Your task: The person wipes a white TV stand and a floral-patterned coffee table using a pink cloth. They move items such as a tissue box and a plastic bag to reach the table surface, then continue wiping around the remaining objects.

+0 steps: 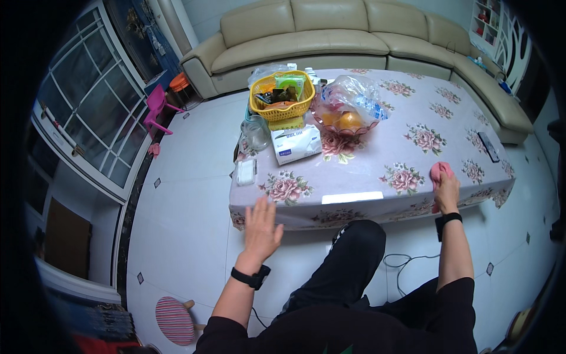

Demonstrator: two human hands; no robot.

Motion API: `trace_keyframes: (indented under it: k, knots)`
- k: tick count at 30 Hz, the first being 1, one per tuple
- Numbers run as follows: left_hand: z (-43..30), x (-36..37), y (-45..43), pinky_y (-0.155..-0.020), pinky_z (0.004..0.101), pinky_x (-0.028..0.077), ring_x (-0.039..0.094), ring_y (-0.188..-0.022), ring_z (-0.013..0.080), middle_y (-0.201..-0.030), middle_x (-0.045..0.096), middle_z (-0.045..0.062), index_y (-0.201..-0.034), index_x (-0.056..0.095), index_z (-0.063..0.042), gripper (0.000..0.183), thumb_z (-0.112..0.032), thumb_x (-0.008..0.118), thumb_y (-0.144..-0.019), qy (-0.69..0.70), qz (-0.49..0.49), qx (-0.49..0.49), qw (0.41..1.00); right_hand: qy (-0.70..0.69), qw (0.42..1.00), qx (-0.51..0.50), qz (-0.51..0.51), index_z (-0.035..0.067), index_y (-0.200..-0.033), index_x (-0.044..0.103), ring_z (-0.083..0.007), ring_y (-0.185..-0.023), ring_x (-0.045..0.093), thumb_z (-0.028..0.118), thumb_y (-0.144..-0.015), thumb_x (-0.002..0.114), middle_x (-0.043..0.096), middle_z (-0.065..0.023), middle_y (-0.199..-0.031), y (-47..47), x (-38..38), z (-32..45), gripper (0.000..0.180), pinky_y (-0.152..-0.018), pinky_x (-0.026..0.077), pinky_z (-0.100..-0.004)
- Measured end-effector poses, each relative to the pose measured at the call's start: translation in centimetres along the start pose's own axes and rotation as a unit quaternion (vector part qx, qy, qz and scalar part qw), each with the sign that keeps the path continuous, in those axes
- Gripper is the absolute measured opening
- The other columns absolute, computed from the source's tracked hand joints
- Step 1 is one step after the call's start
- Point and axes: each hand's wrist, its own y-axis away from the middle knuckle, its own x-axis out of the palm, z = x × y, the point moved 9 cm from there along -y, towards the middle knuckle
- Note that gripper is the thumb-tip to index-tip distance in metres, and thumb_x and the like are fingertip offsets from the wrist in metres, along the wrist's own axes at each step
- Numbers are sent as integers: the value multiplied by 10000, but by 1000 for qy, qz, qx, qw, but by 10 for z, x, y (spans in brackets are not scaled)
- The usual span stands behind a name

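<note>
My right hand (446,191) grips a pink cloth (440,170) at the front right edge of a low table. A floral tablecloth (358,177) covers the table and hangs over its front. Flat and empty, my left hand (261,230) is held at the front left edge, its fingers pointing away from me; whether it touches the cover cannot be told. Beyond that hand lie a small white box (246,172) and a white tissue pack (296,144). A dark phone or remote control (488,147) rests to the right of the pink cloth.
Farther back stand a glass pitcher (256,135), a yellow plastic basket (283,114) of packets and a fruit bowl (342,128) under a clear plastic bag (351,90). A beige leather sofa (300,44) curves behind. A cable (400,265) and a striped stool (174,319) are on the floor.
</note>
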Motion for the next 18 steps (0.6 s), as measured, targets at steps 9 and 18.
trace_keyframes:
  k: [9,18]
  knots:
    - [-57,31,-21,-1156,531,198,266,-1424,398,-1509,299,267,-1462,306,22,782,-194,694,-818,30,60,43,997,-183,897,-364,173,175,-1263,589,-412,-1113,524,200,-811,715,507,-249,-1310,59,37,237,470,-966,446,-469]
    - [-64,40,-16,-1161,547,154,192,-1445,414,-1535,220,283,-1466,289,39,842,-221,720,-791,-24,76,57,995,-100,991,-72,46,100,-1238,591,-429,-1166,512,12,-802,607,534,-228,-1274,12,16,14,445,-963,448,-457]
